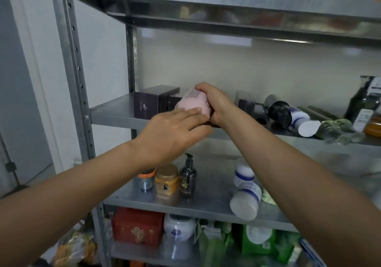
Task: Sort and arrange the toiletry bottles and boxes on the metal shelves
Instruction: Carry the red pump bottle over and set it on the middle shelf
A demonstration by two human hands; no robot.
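1. Galvanised metal shelves (111, 110) stand against a pale wall (226, 66), with a grey door on the far left.
2. The pink bottle (192, 103) is at the middle shelf, just right of a dark purple box (146, 103). It is tilted, and the hands hide whether it rests on the shelf.
3. The right hand (216, 101) is clamped on the bottle, with its fingers curled over the far right end.
4. The left hand (175, 128) lies flat, fingers straight and together, pressing on the bottle's near face without gripping it.
5. Done so far, by the look of it: the purple box sits squarely at the left end. On the shelf below, an orange-lidded jar (146, 180), a gold-lidded jar (166, 179) and a small dark pump bottle (187, 178) stand upright in a row.
6. Left to do on the middle shelf: a black-capped white bottle (296, 120) and some clear bottles (334, 128) lie on their sides to the right, near a tall green pump bottle (360, 99) that stands upright.
7. Left to do lower down: one white jar (246, 201) lies tipped over near the front edge, just in front of another one (243, 174).
8. My judgement is that the sorting is at an early-to-middle stage: the left ends are tidy and the right sides are not.
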